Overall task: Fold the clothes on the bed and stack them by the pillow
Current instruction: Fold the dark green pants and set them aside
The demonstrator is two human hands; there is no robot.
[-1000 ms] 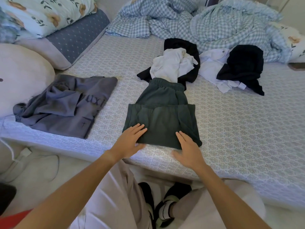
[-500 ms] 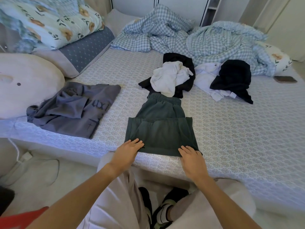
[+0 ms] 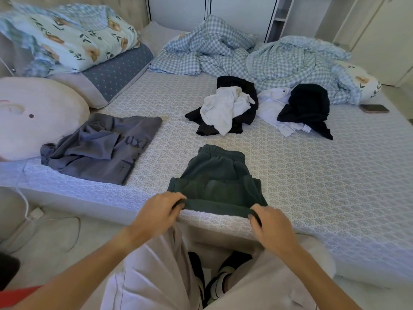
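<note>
Both hands pinch the near folded edge of the dark green sweatpants (image 3: 215, 182): left hand (image 3: 159, 212) grips the near-left corner w/ fingers curled round the cloth, right hand (image 3: 271, 222) grips the near-right corner the same way, and that edge is raised slightly off the bed (image 3: 312, 175). The sweatpants lie part-folded at the bed's near side, elastic waistband at the far end, lower half doubled over on top. To the left, a folded grey t-shirt (image 3: 101, 148) w/ dark lettering lies flat, its left edge touching the round pink plush pillow (image 3: 38, 117). Behind that, a blue dotted pillow (image 3: 116, 70) w/ a floral quilt (image 3: 73, 36) piled on it. Mid-bed, beyond the sweatpants and apart from them, a crumpled white garment (image 3: 224, 106) sits on a black garment (image 3: 245, 90); just right of that pile, another white garment (image 3: 274, 106) lies partly under a second black garment (image 3: 309, 106). A blue-check duvet (image 3: 257, 57) is bunched along the far side. A phone (image 3: 374, 108) lies flat near the bed's right edge. Bottom of view: person's light trousers and dark shoes, standing on the floor by the bed.
</note>
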